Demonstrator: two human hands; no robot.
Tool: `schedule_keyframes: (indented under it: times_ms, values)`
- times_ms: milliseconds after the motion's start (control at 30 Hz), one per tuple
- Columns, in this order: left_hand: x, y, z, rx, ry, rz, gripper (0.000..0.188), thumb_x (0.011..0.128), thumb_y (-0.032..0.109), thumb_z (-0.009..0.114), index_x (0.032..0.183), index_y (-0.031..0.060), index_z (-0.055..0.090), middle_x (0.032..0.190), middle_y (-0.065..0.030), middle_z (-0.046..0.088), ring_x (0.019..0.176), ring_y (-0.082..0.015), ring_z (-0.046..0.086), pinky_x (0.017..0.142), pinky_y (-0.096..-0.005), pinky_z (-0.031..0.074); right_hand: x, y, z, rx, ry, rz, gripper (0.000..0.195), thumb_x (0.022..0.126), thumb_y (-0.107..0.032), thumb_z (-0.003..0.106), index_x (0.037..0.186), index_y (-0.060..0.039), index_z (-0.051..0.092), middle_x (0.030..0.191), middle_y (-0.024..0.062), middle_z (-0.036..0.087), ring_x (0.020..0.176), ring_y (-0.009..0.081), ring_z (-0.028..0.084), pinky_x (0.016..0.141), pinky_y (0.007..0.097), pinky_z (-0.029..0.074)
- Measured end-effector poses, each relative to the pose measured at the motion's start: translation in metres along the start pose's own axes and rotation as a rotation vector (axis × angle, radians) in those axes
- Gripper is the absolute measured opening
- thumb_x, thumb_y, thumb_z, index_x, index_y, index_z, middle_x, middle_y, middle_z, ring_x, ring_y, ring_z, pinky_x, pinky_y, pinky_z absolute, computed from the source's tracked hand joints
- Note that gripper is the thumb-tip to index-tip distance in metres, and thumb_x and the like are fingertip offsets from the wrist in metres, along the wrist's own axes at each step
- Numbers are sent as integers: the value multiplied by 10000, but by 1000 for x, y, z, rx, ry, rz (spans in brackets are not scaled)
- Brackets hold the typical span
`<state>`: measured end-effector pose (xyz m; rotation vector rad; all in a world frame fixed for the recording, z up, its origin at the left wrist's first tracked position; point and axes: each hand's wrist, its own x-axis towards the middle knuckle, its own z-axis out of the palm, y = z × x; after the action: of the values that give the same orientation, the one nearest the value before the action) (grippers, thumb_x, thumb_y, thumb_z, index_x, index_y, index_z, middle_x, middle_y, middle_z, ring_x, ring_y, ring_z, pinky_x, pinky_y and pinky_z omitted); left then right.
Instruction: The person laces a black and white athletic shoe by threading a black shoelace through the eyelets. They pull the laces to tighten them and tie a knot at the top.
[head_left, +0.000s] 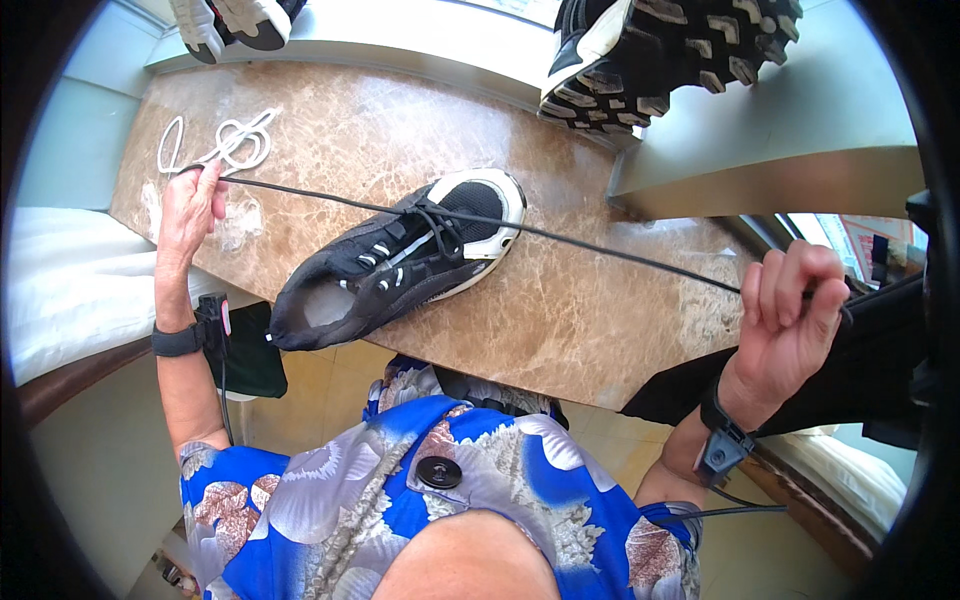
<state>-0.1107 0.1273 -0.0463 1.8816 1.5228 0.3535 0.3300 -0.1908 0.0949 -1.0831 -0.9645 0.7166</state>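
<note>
A black shoe with a white sole edge (360, 292) lies tilted on the brown marble-patterned counter (555, 322), its heel reaching past the front edge. Across its toe runs a taut black shoelace (615, 251), stretched between both hands. One end is gripped by my left hand (191, 206), raised at the left beside a white shoelace. My right hand (784, 322) has its fingers curled around the lace's other end, over the counter's right side. A dark lace knot or loop (439, 225) sits at the top of the shoe's lacing; how it is threaded is unclear.
The coiled white shoelace (244, 142) rests at the counter's back left. On the back ledge stand a chunky black-and-white shoe (667, 60), showing its lugged sole, and white-and-black shoes (232, 26). White curtains (75, 277) hang at the left; black fabric (697, 390) drapes at the right.
</note>
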Motion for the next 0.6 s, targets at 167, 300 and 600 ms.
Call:
schedule_keyframes:
  times_ms: [167,300,600]
  values:
    - [-30,40,-14,118,-109,-143,470,983,422,567,768,12,644,534,-23,547,440,-79,477,414,-240,349,-17,29,11,-922,-18,183,106,902,-90,655,979,-16,652,677,18,537,568,93,443,543,248,372]
    - [-116,113,-6,-25,-83,128,323,966,305,582,878,19,703,531,-16,541,442,-93,485,439,-249,378,-20,40,38,-787,-283,328,115,866,-103,700,930,-27,642,719,94,603,600,164,573,576,304,471]
    - [-170,154,109,-520,-776,352,685,783,263,812,1358,1,546,682,-15,548,554,-82,460,506,-268,391,-54,84,98,-829,-959,183,128,846,-174,658,858,-59,603,758,124,655,672,332,661,550,438,484]
